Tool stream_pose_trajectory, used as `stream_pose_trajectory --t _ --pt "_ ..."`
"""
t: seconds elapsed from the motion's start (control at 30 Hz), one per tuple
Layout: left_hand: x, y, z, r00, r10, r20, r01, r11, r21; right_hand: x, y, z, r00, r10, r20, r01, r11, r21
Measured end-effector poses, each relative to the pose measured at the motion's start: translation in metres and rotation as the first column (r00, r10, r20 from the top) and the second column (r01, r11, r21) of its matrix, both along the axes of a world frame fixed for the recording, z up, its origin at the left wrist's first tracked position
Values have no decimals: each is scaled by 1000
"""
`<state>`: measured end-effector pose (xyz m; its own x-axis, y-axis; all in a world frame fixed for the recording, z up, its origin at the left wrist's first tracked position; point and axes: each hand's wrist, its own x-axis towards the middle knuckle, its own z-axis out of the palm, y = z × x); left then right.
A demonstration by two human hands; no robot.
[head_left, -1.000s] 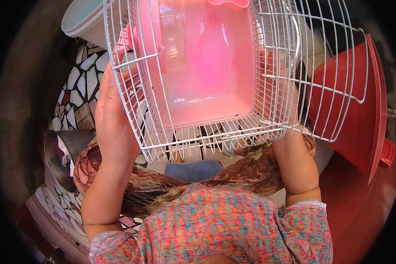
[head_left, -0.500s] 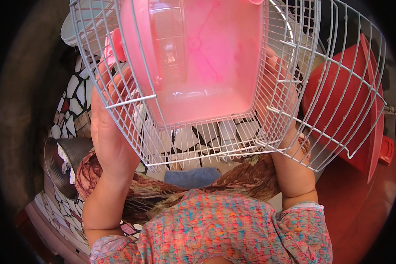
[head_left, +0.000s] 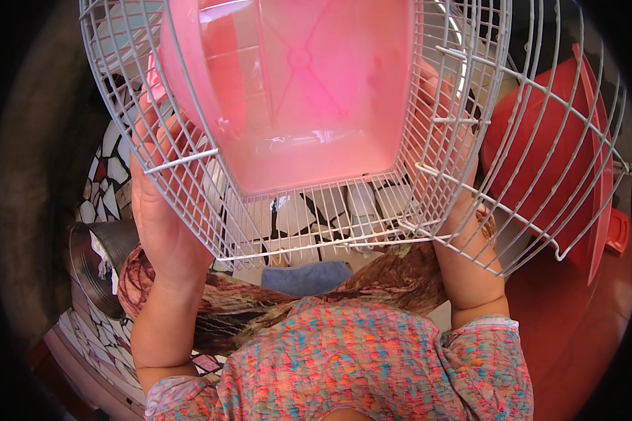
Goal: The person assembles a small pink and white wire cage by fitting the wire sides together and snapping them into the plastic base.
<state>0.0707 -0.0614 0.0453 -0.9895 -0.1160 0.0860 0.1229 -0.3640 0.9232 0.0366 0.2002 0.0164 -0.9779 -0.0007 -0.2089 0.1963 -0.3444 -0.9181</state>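
I hold up a white wire pet cage (head_left: 309,246) with a deep pink plastic tray (head_left: 372,91) in it, its hollow facing me. My left hand (head_left: 163,200) is against the cage's left side, fingers reaching up along the outside of the bars near a pink plastic clip (head_left: 154,77). On the other side, my right hand (head_left: 438,105) supports the cage from outside and shows only through the bars. Its fingertips are partly hidden. A wire panel (head_left: 540,151) sticks out to the right, past my right forearm.
A large red plastic basin (head_left: 523,151) leans at the right, beside a red floor (head_left: 561,337). A dark bucket (head_left: 102,266) with a white cloth lies at left on mosaic tiling (head_left: 91,351). A blue cloth (head_left: 305,278) is below the cage.
The cage has shifted a little to the left and upward, tilting slightly, with the pink tray moving along. Both hands keep their hold, and my left hand has moved left with it.
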Motion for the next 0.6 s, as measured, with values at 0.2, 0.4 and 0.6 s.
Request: stream_pose_trajectory --t 0.2,0.4,0.6 --pt "-4 6 2 1000 -4 4 4 999 53 6 4 7 1000 -10 -4 10 1000 22" --pt "-1 -1 -4 1000 -11 12 11 1000 26 12 -2 1 1000 10 16 -10 1000 8" --pt "-1 -1 -4 999 -52 9 50 995 91 19 1 8 1000 3 15 -3 1000 16"
